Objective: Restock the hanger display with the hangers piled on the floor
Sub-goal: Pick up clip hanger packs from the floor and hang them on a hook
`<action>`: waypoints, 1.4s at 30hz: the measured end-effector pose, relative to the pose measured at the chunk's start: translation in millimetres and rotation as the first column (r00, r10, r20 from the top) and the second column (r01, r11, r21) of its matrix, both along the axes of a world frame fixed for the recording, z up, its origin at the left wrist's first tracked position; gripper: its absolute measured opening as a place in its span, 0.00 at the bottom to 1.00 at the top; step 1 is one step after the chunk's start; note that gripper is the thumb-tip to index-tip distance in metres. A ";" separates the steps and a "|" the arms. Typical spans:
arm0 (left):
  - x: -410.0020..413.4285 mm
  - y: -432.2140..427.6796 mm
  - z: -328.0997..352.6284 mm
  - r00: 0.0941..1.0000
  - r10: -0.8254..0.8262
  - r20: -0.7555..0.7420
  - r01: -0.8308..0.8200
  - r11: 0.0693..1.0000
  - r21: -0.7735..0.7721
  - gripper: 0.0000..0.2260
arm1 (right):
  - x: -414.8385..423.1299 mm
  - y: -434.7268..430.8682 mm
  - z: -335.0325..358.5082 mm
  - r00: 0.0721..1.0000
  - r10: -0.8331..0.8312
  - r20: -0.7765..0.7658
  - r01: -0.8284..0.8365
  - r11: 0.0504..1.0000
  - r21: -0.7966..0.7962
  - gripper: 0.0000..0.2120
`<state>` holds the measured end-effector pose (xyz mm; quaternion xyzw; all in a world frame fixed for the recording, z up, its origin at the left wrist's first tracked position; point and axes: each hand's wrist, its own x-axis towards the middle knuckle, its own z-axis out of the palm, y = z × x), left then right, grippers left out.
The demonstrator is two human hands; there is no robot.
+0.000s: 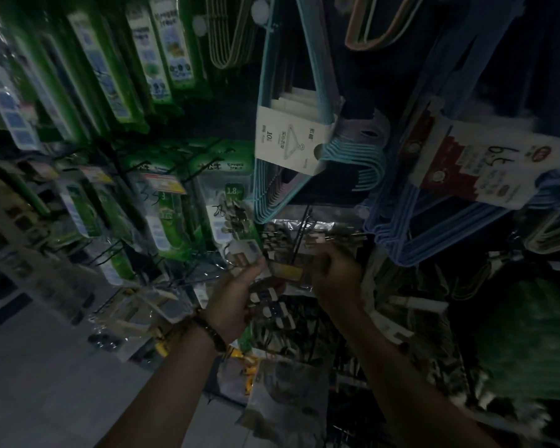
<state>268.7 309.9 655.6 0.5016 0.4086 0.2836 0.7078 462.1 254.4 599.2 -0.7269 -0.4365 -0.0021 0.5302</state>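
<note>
We saw both hands raised before a dark display wall in the middle of the frame. The left hand (236,299), with a beaded bracelet (212,331) on its wrist, gripped the left edge of a clear packet (278,240); its thumb and fingers were curled round the plastic. The right hand (337,273) was at the right side of the same packet, its back turned to us and its fingers curled inward, but in the dim, blurred picture we could not tell if they pinched anything. A thin black peg (301,234) ran down across the packet between the two hands. The hangers were on the display above the hands: a light blue hanger bundle (353,150) with a white card (288,140) hung at the upper middle, and a darker blue hanger bundle (434,234) with a red and white label (485,163) hung just beside it at the upper right. Green packs (172,215) filled the left part of the wall, and pale floor (46,367) showed at the lower left.
</note>
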 end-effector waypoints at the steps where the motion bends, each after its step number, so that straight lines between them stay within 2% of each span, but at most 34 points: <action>1: -2.1 0.2 1.1 0.999 -0.015 -0.037 0.016 1.000 0.012 0.26 | -13.8 -18.7 7.1 1.000 0.018 -0.006 -0.018 0.999 0.047 0.16; 3: -5.1 6.8 -4.8 0.994 -0.028 -0.104 0.033 0.998 0.045 0.32 | -41.8 -45.0 24.2 0.995 0.073 0.072 -0.079 0.993 0.083 0.08; 4: -5.6 6.9 -4.5 0.993 -0.055 -0.100 0.063 0.995 0.074 0.32 | -54.7 -49.6 31.7 0.987 0.136 0.081 -0.141 0.988 0.065 0.07; 5: -5.9 4.1 -1.2 0.991 -0.111 -0.070 0.117 0.989 0.088 0.33 | -66.7 -51.4 40.1 0.973 0.225 0.055 -0.227 0.973 0.036 0.08; 7: -5.5 3.7 3.0 0.981 -0.186 -0.057 0.190 0.979 0.076 0.42 | -84.1 -47.5 52.2 0.932 0.357 -0.061 -0.360 0.932 -0.050 0.11; 9: -7.0 0.8 8.3 0.973 -0.232 0.016 0.231 0.973 0.018 0.49 | -93.0 -45.3 56.8 0.906 0.384 -0.179 -0.402 0.912 -0.076 0.10; 12: -12.4 4.7 10.2 0.937 -0.298 0.185 0.317 0.945 -0.083 0.51 | -93.8 -46.5 49.8 0.924 0.350 -0.156 -0.370 0.921 -0.126 0.14; 14: -12.7 7.1 9.1 0.914 -0.351 0.202 0.375 0.922 -0.099 0.47 | -94.8 -48.8 44.8 0.941 0.289 -0.176 -0.315 0.938 -0.146 0.19; 15: -8.8 3.7 13.3 0.930 -0.336 0.151 0.347 0.936 -0.053 0.41 | -96.1 -48.9 44.0 0.954 0.241 -0.179 -0.269 0.951 -0.153 0.18; 17: -5.7 7.2 9.8 0.916 -0.344 0.207 0.358 0.933 -0.032 0.28 | -95.9 -47.8 41.9 0.981 0.130 -0.144 -0.157 0.968 -0.196 0.10; 20: -8.3 13.5 8.4 0.909 -0.377 0.179 0.385 0.923 -0.010 0.24 | -89.2 -51.8 40.7 0.975 0.009 -0.224 -0.051 0.982 -0.183 0.13; 23: -11.0 28.5 -3.0 0.932 -0.288 0.222 0.315 0.944 -0.100 0.15 | -82.5 -60.7 44.1 0.954 0.022 -0.299 -0.061 0.991 -0.122 0.13; 26: -2.9 24.4 -6.1 0.943 -0.293 0.157 0.310 0.946 -0.097 0.16 | -82.3 -64.5 47.3 0.974 0.024 -0.227 -0.059 0.987 -0.147 0.14; 31: 3.0 19.5 -10.1 0.953 -0.269 0.142 0.283 0.955 -0.087 0.16 | -84.2 -59.0 41.6 0.996 -0.015 -0.092 -0.004 0.979 -0.202 0.23; 37: 4.2 22.1 -32.2 0.968 -0.210 0.138 0.225 0.969 -0.100 0.12 | -80.2 -69.3 48.6 0.990 -0.108 -0.094 0.096 0.988 -0.125 0.24; 40: 5.6 18.6 -31.1 0.968 -0.208 0.141 0.224 0.968 -0.114 0.10 | -75.4 -77.6 56.2 0.993 -0.117 -0.022 0.114 0.987 -0.116 0.28; 42: 8.1 18.1 -32.5 0.974 -0.192 0.120 0.202 0.977 -0.073 0.09 | -69.6 -79.7 61.5 0.992 -0.127 -0.026 0.123 0.986 -0.115 0.28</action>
